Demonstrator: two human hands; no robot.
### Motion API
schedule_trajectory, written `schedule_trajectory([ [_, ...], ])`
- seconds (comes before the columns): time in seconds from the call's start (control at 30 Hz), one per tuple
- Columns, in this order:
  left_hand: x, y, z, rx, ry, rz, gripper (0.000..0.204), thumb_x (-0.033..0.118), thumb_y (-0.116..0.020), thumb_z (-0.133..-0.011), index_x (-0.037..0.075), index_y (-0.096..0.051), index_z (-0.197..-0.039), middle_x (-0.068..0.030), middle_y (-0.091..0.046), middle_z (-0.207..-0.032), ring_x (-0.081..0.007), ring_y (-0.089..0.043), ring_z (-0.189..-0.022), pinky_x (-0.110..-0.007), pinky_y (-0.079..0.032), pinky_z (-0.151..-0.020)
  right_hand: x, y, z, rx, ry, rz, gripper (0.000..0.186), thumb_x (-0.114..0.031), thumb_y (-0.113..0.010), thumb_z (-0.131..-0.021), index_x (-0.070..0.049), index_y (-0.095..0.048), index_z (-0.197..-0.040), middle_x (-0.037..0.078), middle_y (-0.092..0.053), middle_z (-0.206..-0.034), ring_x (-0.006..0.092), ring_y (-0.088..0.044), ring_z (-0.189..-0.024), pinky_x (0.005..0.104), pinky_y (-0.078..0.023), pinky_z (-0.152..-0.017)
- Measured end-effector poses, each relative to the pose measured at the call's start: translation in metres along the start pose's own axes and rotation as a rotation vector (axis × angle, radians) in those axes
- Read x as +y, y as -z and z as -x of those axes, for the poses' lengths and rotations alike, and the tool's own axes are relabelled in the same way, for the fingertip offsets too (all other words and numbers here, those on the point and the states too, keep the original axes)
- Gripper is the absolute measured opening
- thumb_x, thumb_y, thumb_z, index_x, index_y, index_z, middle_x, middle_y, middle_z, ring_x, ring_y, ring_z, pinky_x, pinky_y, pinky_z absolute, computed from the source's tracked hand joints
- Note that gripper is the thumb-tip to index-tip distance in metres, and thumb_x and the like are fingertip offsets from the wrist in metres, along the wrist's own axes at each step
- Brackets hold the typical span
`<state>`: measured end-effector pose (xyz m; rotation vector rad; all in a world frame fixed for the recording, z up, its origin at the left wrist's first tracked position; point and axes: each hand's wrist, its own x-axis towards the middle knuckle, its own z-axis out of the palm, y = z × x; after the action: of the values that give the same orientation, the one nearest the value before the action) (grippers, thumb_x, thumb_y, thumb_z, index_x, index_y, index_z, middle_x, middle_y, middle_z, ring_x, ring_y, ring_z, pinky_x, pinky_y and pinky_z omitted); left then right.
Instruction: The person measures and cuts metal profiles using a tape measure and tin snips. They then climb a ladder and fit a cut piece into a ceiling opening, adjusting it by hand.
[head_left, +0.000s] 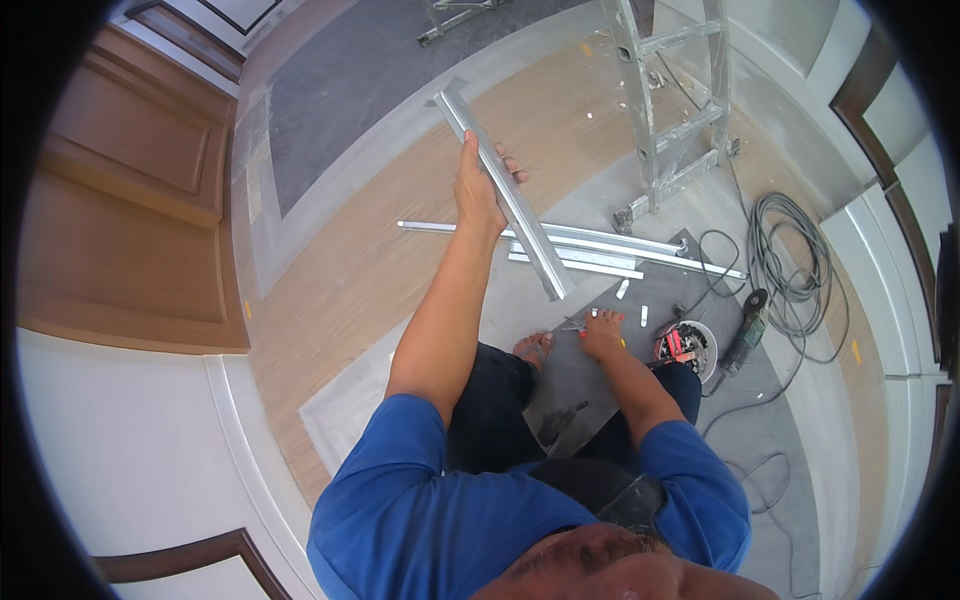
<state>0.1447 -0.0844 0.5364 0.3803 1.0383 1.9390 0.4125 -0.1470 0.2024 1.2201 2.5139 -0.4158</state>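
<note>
Hiding part of tool (573,325): right hand (604,333)

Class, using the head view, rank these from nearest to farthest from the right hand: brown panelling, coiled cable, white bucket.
1. White bucket: just right of the right hand.
2. Coiled cable: farther right, past the bucket.
3. Brown panelling: far left.
</note>
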Motion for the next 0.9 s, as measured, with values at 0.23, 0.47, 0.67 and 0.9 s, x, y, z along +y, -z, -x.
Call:
schedule_trajectory([
  [0.23, 0.022, 0.006, 0.005, -0.075, 0.052, 0.066, 0.053, 0.059, -0.044, -0.106, 0.009, -0.053, -0.121, -0.0087, -0.056, -0.094, -0.0196, -0.058, -0.076, -0.037, -0.052, -0.062, 0.052, 0.006, -0.005, 0.046, 0.034, -0.001, 0.047, -0.029, -0.072, -0.087, -0.007, -0.064, -0.128, 0.017, -0.066, -0.124, 0.0323, -0.055, -0.129, 0.0474, -0.039, -0.113],
  [0.47, 0.026, 0.020, 0.006, -0.133, -0.024, 0.040, 0.059, 0.063, -0.047, -0.103, 0.011, -0.050, -0.129, -0.0090, -0.056, -0.098, -0.0182, -0.059, -0.077, -0.036, -0.056, -0.064, 0.050, -0.021, 0.015, -0.328, -0.131, -0.192, 0.076, -0.037, -0.077, -0.083, -0.010, -0.049, -0.148, 0.019, -0.061, -0.140, 0.0355, -0.060, -0.128, 0.0441, -0.050, -0.106],
  [0.67, 0.008, 0.015, -0.003, -0.158, -0.003, 0.047, 0.071, 0.067, -0.046, -0.102, 0.011, -0.043, -0.145, -0.0095, -0.059, -0.105, -0.0185, -0.060, -0.083, -0.038, -0.056, -0.065, 0.061, -0.025, 0.011, -0.337, -0.081, -0.228, 0.079, -0.035, -0.074, -0.086, -0.010, -0.042, -0.155, 0.018, -0.058, -0.144, 0.0342, -0.057, -0.132, 0.0430, -0.048, -0.110],
  [0.9, 0.001, 0.011, -0.014, -0.129, 0.000, -0.002, 0.082, 0.070, -0.052, -0.098, 0.008, -0.038, -0.150, -0.0066, -0.058, -0.101, -0.0164, -0.059, -0.081, -0.034, -0.056, -0.064, 0.051, -0.006, 0.013, -0.250, -0.032, -0.191, 0.050, -0.032, -0.072, -0.089, -0.009, -0.063, -0.132, 0.016, -0.064, -0.132, 0.0362, -0.059, -0.125, 0.0459, -0.049, -0.104],
])
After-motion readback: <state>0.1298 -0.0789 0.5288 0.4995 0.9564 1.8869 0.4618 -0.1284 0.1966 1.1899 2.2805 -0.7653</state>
